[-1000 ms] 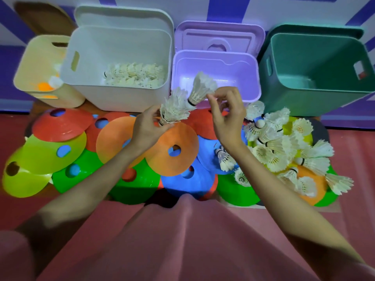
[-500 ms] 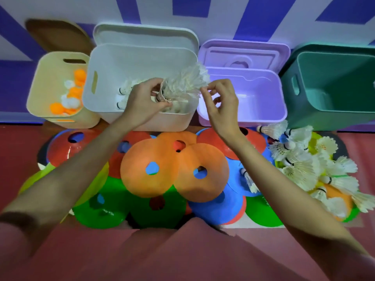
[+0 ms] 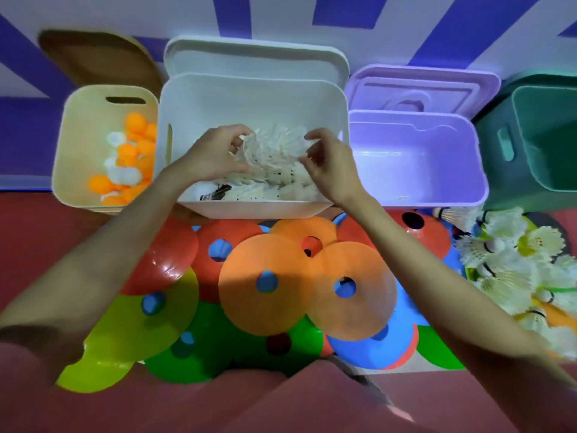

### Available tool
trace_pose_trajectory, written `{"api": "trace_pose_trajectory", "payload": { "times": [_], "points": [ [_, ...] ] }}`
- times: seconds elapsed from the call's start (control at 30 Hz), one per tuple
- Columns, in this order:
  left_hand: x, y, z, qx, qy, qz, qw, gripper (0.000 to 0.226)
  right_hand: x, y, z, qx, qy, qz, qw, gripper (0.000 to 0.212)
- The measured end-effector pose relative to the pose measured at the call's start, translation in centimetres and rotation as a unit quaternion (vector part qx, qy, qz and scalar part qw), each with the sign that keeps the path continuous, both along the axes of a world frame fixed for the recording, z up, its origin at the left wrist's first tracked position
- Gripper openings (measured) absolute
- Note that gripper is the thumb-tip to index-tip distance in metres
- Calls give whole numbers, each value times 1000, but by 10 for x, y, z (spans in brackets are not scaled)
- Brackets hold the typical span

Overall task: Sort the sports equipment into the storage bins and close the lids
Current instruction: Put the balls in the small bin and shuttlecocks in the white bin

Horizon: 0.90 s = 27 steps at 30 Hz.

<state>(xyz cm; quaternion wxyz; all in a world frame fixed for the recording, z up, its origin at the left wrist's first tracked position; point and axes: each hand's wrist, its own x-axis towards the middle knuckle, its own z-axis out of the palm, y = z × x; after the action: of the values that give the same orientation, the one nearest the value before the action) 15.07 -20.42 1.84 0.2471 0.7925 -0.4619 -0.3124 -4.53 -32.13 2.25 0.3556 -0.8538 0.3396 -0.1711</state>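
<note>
Both hands [image 3: 215,157] [image 3: 327,165] hold shuttlecocks [image 3: 274,145] inside the white bin [image 3: 249,98]

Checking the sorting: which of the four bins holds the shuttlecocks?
The white bin, second from left; both hands are inside it. The beige bin holds balls.

Soft, even light fell from above, with a bluish cast. My forearms went dark toward the lower corners. Glare marked a red disc [image 3: 162,264]. The wide lens bowed the edges; shuttlecocks [image 3: 515,270] at right were blurred, overexposed.
</note>
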Motion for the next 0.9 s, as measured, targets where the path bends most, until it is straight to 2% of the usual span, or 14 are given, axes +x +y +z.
{"api": "trace_pose_trajectory", "payload": {
  "times": [0.13, 0.3, 0.37, 0.47, 0.7, 0.9],
  "points": [
    [27, 14, -6, 102, -23, -46, 993, 71, 27, 12, -14, 47, 88, 99, 990, 49],
    [39, 29, -16, 208, -34, -90, 973, 80, 47, 23, -31, 125, 163, 152, 967, 48],
    [39, 32, -19, 240, -28, -117, 963, 73, 51, 25, -34, 158, 200, 156, 954, 46],
    [36, 31, -20, 250, 2, -133, 959, 61, 56, 23, -35, 175, 260, 176, 933, 42],
    [34, 30, -14, 252, 7, -113, 961, 56, 64, 26, -30, 202, 307, 217, 904, 41],
    [21, 37, 1, 239, -21, -88, 967, 53, 51, 24, -21, 180, 251, 175, 935, 34]
  ]
}}
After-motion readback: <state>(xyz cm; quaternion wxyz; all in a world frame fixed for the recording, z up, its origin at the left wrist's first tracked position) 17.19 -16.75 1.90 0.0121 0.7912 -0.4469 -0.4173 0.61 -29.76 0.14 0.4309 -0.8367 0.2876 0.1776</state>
